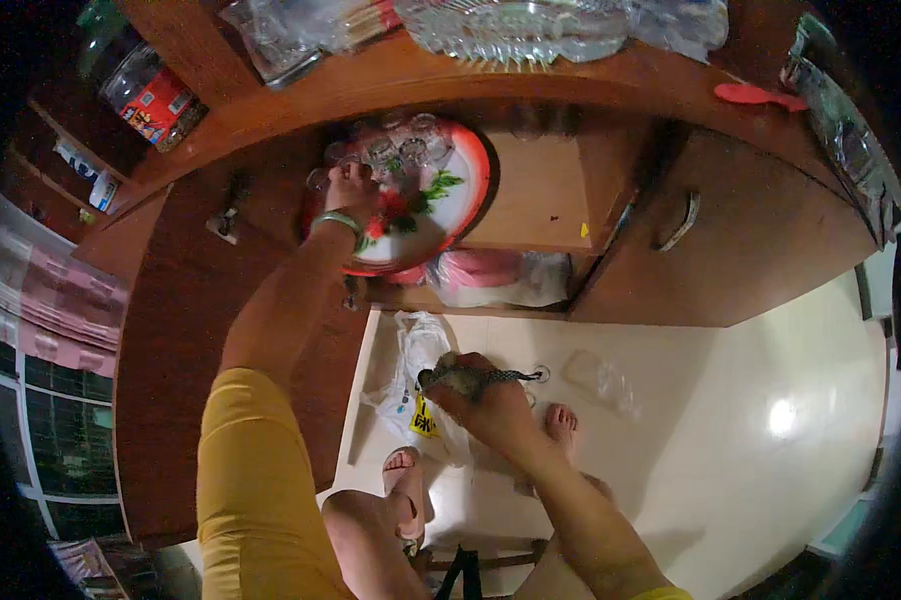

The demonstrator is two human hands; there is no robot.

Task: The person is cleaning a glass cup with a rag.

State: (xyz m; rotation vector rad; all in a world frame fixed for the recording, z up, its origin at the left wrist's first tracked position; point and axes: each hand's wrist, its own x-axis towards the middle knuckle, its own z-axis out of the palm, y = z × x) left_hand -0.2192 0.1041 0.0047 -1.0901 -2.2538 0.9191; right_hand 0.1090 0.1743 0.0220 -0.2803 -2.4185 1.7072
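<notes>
My left hand (351, 187) reaches into the wooden cabinet, fingers curled at the left side of a group of small clear glasses (413, 150). Blur hides whether a glass is in its grasp. The glasses stand on a round white tray (458, 214) with a red rim and a printed floral pattern. Lower down, my right hand (474, 394) is closed on a grey-green cloth-like item (458, 379). From it a dark braided strap (514, 374) runs rightward toward a small ring (542, 373).
The left cabinet door (195, 352) stands open; a handle marks the right door (750, 232). Below the tray lies a pink item in clear plastic (495, 277). A white plastic bag (420, 341) rests on the floor. Glass dishes (518, 30), a red spoon (758, 97) and a jar (154, 101) sit above.
</notes>
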